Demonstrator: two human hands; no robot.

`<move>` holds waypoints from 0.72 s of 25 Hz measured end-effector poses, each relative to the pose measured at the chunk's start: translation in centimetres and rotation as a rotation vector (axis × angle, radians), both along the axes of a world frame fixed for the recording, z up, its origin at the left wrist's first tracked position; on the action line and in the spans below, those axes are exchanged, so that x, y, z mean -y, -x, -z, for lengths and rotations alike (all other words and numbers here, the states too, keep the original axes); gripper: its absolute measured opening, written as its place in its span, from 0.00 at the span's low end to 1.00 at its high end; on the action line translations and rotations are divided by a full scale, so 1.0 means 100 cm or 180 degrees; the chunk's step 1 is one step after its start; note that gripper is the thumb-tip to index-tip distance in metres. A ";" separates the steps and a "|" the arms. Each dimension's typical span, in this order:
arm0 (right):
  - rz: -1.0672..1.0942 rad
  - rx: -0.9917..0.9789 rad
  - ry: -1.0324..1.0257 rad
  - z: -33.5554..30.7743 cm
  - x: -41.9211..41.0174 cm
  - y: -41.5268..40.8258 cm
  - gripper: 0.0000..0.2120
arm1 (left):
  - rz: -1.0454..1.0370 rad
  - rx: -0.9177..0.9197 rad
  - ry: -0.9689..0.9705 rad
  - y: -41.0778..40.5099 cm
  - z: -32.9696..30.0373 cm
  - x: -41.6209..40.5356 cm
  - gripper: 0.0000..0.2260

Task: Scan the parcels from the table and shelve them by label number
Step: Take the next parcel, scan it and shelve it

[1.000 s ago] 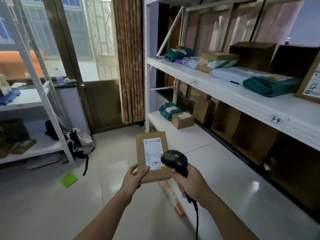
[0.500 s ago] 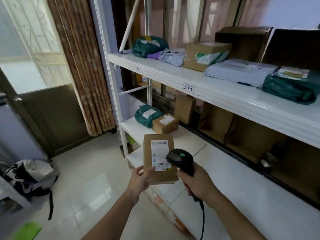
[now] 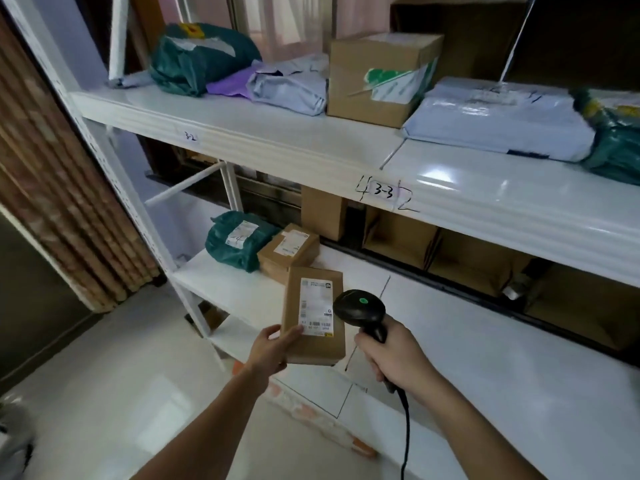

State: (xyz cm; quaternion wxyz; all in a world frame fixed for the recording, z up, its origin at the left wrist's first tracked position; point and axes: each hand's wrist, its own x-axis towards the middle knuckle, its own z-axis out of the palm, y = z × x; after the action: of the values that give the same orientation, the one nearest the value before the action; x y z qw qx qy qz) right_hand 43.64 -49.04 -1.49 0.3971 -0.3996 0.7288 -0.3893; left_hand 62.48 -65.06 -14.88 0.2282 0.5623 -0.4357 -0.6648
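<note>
Cardboard, plain brown and matte, makes up the flat parcel (image 3: 313, 315) that is held upright in the near centre, over the front of the lower shelf (image 3: 239, 292). It is gripped at its lower left corner by the left hand (image 3: 273, 348), the thumb laid across the front beside the white printed label (image 3: 316, 307). A black plastic barcode scanner (image 3: 360, 311), rounded at the head and marked with a green dot, is clasped by its handle in the right hand (image 3: 394, 358); a black cable hangs from it. The scanner head sits just right of the label.

The task is judged to be partly done. Several parcels are already shelved: on the upper shelf (image 3: 277, 140), a green plastic bag (image 3: 197, 60) at far left, a crumpled grey mailer (image 3: 287, 86), a taped carton (image 3: 377, 77) and a smooth, flat grey mailer (image 3: 502, 123); on the lower shelf, a green bag (image 3: 235, 244) touching a small box (image 3: 287, 247). The held parcel is not yet shelved, and whether it has been scanned cannot be told. Its number is too small to be read. Handwritten marks, "3-2" (image 3: 191, 136) and "3-3" (image 3: 382, 192), are seen on the glossy white shelf edge. The table is out of view, so what is left cannot be counted.
</note>
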 end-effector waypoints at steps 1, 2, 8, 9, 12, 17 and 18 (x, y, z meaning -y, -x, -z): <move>0.0102 -0.0010 -0.0019 0.002 0.011 -0.002 0.02 | 0.0045 0.0050 -0.0020 0.003 0.006 0.018 0.38; 0.0195 -0.0019 -0.0040 0.003 0.022 -0.004 0.02 | 0.0108 0.0096 -0.0005 0.005 0.012 0.035 0.37; 0.1018 0.0106 -0.0166 0.015 0.099 -0.035 0.02 | 0.0722 0.0429 0.0083 0.007 0.045 0.143 0.36; 0.1109 0.0114 -0.0185 0.015 0.107 -0.040 0.02 | 0.0782 0.0452 0.0036 0.007 0.046 0.154 0.36; 0.1327 0.0098 -0.0236 0.020 0.128 -0.054 0.03 | 0.0975 0.0591 -0.0070 0.010 0.057 0.187 0.35; 0.1659 0.0129 -0.0413 0.031 0.148 -0.070 0.02 | 0.1317 0.0758 -0.0326 0.019 0.079 0.217 0.30; 0.1697 0.0147 -0.0412 0.032 0.150 -0.072 0.02 | 0.1343 0.0751 -0.0399 0.020 0.084 0.222 0.28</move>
State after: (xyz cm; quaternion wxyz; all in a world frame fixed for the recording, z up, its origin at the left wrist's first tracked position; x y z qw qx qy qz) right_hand 50.85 -64.04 -4.70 0.3218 -0.1584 0.8224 -0.4416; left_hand 60.51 -87.23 -23.29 -0.0033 0.5456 -0.5249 -0.6533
